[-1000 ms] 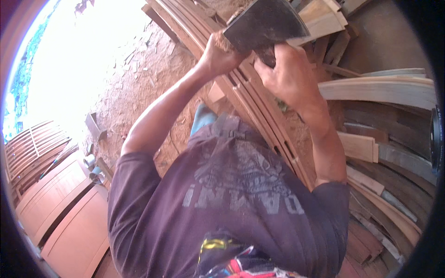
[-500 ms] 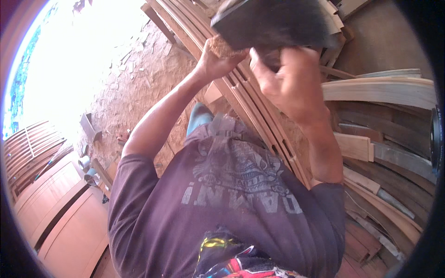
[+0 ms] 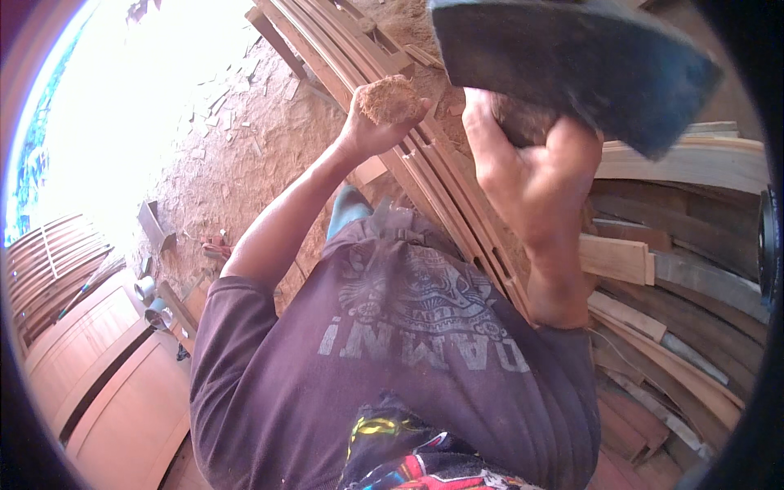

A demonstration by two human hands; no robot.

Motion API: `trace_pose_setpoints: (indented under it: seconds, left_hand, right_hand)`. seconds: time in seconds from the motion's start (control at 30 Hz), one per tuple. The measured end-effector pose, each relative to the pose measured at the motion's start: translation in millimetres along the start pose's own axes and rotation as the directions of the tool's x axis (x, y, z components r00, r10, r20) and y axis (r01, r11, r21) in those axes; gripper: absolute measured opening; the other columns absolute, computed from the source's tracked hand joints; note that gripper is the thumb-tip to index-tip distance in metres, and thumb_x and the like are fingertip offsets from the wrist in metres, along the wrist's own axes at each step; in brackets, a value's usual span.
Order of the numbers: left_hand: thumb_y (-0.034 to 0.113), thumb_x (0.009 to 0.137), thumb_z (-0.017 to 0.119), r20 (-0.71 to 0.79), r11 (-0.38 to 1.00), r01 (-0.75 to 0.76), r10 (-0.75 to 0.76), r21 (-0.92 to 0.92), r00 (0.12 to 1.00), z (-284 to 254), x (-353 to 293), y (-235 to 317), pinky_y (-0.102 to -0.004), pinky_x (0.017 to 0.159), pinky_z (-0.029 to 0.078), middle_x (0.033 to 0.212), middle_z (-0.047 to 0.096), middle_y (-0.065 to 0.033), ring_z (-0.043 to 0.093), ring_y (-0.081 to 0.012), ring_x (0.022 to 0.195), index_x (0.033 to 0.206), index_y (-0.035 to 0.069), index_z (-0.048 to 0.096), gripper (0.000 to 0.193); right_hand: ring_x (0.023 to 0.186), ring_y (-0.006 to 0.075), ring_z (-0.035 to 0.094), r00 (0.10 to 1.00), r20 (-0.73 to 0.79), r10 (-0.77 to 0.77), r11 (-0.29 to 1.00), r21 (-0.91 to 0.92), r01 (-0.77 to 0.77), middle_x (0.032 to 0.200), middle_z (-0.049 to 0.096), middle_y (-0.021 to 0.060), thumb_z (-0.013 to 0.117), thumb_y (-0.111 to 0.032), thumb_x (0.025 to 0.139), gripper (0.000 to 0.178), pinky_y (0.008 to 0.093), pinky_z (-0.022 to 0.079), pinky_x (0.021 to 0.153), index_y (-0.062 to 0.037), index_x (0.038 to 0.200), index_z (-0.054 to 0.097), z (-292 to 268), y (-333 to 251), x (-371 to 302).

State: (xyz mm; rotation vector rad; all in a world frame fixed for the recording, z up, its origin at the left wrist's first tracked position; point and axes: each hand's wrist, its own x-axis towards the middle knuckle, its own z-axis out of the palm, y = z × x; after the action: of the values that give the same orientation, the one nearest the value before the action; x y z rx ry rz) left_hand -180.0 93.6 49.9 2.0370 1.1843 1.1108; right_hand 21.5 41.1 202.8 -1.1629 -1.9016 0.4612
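The left hand (image 3: 377,122) is raised, its fingers curled up around a clump of sawdust (image 3: 390,98) that sits heaped in the cupped palm. The right hand (image 3: 531,175) is lifted close to the camera and clamped around the lower end of a dark flat slab (image 3: 572,61), which juts up and to the right of the fist; its surface is blurred, so I cannot tell whether it is wood or metal. The two hands are apart, with the slab above and right of the clump.

The clump looks light, dry and crumbly. It would likely shed grains if squeezed or tipped, so a level, cupped palm suits it better than a pinch. The slab looks stiff and fairly heavy for one hand; a full wrap near its narrow end, as here, seems the sound grip.

Behind both hands a stack of long wooden slats (image 3: 425,163) runs diagonally over the sawdust-strewn ground (image 3: 237,155).
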Motion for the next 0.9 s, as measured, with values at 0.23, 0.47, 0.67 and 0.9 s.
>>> trace_pose_setpoints:
  seconds: [0.23,0.47,0.67,0.9]
  left_hand:
    - [0.013,0.088,0.075,-0.178,0.988,-0.145,0.153,0.058,0.972,18,-20,-10,-0.0417,0.089,0.056,0.096,0.076,-0.0128,0.072,-0.0312,0.088,0.108,0.006,0.077,0.021]
    - [0.016,0.091,0.080,-0.161,0.923,0.079,-0.148,-0.376,0.976,-17,29,14,-0.0266,0.053,0.048,0.069,0.063,0.0014,0.058,-0.0076,0.058,0.079,0.006,0.067,0.021]
    - [0.022,0.093,0.080,0.064,0.935,0.334,-0.329,-0.117,0.942,-13,21,23,-0.0360,0.076,0.059,0.085,0.075,-0.0056,0.071,-0.0156,0.080,0.095,0.003,0.074,0.020]
    - [0.014,0.092,0.076,-0.150,0.994,-0.070,0.057,-0.082,0.987,2,11,19,-0.0362,0.083,0.060,0.099,0.076,-0.0108,0.075,-0.0211,0.093,0.112,0.003,0.073,0.023]
  right_hand:
    - [0.074,0.0412,0.071,0.904,0.414,0.102,0.949,-0.312,0.036,0.081,0.072,0.0230,0.076,-0.023,0.090,0.027,0.0488,0.055,0.068,0.0031,0.084,0.069,33,37,-22]
    - [0.085,0.0385,0.076,0.973,0.067,0.222,0.974,0.033,-0.225,0.087,0.076,0.0226,0.077,-0.021,0.090,0.024,0.0458,0.059,0.077,0.0021,0.089,0.073,-4,20,0]
    - [0.076,0.0299,0.078,0.983,-0.068,0.171,0.976,0.146,-0.160,0.084,0.079,0.0151,0.081,-0.019,0.088,0.019,0.0401,0.059,0.070,-0.0008,0.094,0.078,-11,14,13]
    - [0.078,0.0430,0.070,0.950,0.301,0.086,0.932,-0.361,0.030,0.084,0.071,0.0241,0.076,-0.027,0.087,0.028,0.0543,0.056,0.074,0.0003,0.091,0.072,40,52,-7]
